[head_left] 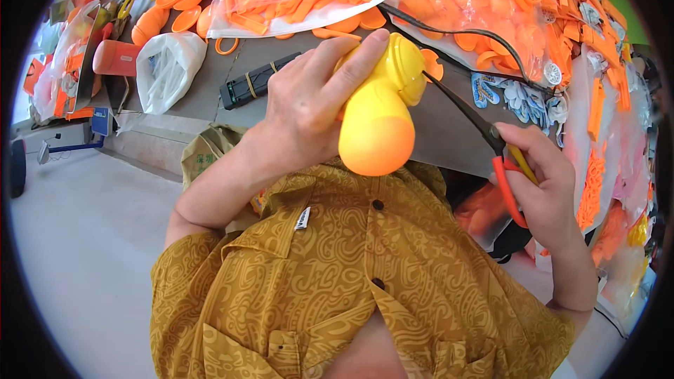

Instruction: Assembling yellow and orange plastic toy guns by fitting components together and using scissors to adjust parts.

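Note:
My left hand is closed around a yellow plastic part with a smooth rounded lower end and a ridged collar above. The part is held in front of my chest, over the near edge of the table; my fingers hide its left side. In my right hand is a pair of long-nose pliers with dark slim jaws and red and yellow handles. Its tip points up and left and reaches the right side of the collar; I cannot tell whether it grips there.
Heaps of orange plastic pieces, partly in clear bags, cover the far table. A black bundle with bands lies left of my left hand. Beyond it are a white bag-lined container and a red cylinder. A black strap crosses the right side.

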Motion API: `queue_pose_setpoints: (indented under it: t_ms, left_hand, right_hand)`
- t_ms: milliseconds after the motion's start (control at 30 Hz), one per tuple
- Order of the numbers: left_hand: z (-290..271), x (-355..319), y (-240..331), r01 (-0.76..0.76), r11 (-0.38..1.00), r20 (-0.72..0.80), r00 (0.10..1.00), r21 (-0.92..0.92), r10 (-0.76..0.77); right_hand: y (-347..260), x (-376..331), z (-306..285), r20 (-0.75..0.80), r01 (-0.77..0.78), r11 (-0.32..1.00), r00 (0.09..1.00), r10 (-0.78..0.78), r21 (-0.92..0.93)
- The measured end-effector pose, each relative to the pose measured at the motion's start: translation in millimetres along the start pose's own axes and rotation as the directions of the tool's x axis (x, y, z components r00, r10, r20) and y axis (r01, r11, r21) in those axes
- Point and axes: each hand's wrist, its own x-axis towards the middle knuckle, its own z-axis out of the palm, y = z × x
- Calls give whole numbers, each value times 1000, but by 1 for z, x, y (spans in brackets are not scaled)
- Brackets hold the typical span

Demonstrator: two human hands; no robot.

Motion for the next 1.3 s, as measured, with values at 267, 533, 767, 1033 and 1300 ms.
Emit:
queue_pose_setpoints:
  t_ms: [267,533,767,1033,1300]
  left_hand:
    - [-4,-3,-11,-2,999,-11,1000,-53,2]
    - [-8,-8,-14,90,988,59,995,-123,-83]
    - [-4,0,-16,-45,990,0,999,-131,46]
    - [-4,-1,-14,-61,990,52,996,-124,68]
    - [-6,1,-13,-87,986,50,994,-140,95]
  right_hand:
    - [14,6,26,-103,294,758,898,-427,-583]
    - [5,13,13,-95,196,969,973,-211,-149]
    - [-16,17,-17,13,263,794,952,-306,-548]
    - [-19,23,-29,75,22,981,997,-8,-192]
    - [-20,27,-35,220,49,981,975,-7,-185]
